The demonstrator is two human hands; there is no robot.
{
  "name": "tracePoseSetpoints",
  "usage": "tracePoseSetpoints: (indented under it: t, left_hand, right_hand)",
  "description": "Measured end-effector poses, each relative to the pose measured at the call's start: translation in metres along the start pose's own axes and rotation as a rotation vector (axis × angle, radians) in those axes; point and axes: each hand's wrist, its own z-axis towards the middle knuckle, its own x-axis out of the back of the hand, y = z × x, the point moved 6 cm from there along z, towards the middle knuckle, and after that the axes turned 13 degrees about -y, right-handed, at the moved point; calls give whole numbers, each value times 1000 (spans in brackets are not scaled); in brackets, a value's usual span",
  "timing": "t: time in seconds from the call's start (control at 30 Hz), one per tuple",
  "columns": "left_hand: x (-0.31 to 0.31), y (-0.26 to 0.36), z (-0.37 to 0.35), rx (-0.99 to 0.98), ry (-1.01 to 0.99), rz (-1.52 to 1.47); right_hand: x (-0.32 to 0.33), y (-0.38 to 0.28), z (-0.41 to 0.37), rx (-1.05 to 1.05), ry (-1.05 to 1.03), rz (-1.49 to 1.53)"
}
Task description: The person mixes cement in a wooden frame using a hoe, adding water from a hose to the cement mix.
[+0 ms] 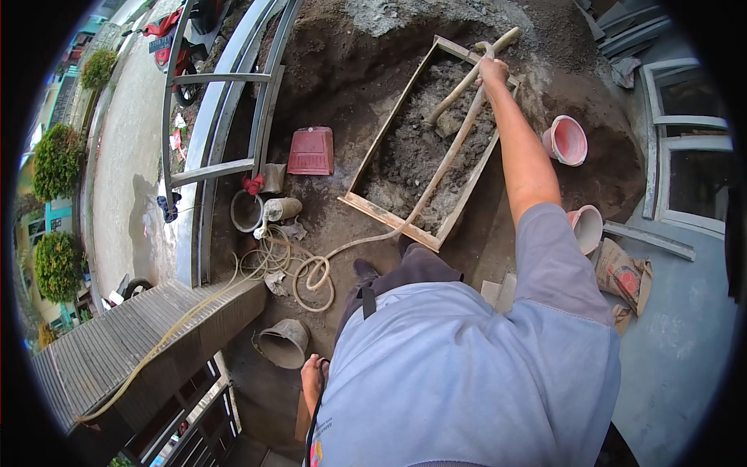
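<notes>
My right hand reaches far forward, its fingers closed around a pale hose near the hose's bent upper end. The hose crosses a wooden mixing trough holding grey, lumpy mortar. Beside the hand, a wooden tool handle slants out of the mortar over the far rim; the tool's head is mostly buried. My left hand hangs low beside my body with curled fingers. A black cord runs by it, and what lies inside the fingers is hidden.
Hose coils lie left of my feet, near a grey bucket on its side. A red plastic basin stands left of the trough. Two pinkish buckets and a torn cement sack are at right. A metal frame rises at left.
</notes>
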Motion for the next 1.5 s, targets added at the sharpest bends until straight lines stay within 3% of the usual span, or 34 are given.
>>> tracePoseSetpoints:
  t: [0.07,0.13,0.3,0.43,0.57,0.67,0.8,0.93,1.03,1.13,1.17,1.37,1.5]
  left_hand:
    - [2,-22,0,43,47,15]
    - [-2,-43,1,237,122,-206]
    - [-32,23,-29,38,49,91]
    - [-8,-5,-3,-99,-88,25]
    - [-15,6,-15,1,76,-90]
    - [-9,-7,-10,227,118,-269]
    - [-13,-2,-11,1,15,-34]
    - [-6,-17,8,58,-20,-121]
    - [1,-34,35,208,-28,-351]
    - [9,-35,52,145,-113,-284]
    - [-5,-3,35,125,-64,-164]
    - [23,-25,67,188,-109,-247]
    - [11,-3,52,157,-84,-197]
  right_hand:
    - [-1,4,16,13,-5,-16]
    - [3,-13,7,10,9,3]
    - [-4,-38,0,10,-29,2]
    - [-18,-55,1,50,-81,50]
    - [-20,-62,9,70,-77,61]
    - [-17,-59,26,99,-76,60]
    - [-8,-60,20,64,-65,11]
    - [-4,-55,-3,65,-158,20]
    - [-3,-49,-23,24,-244,32]
    - [2,-31,-36,-37,-285,65]
    - [8,-26,-41,-41,-286,47]
    - [56,0,-70,-103,-287,78]
    - [89,21,-67,-169,-203,98]
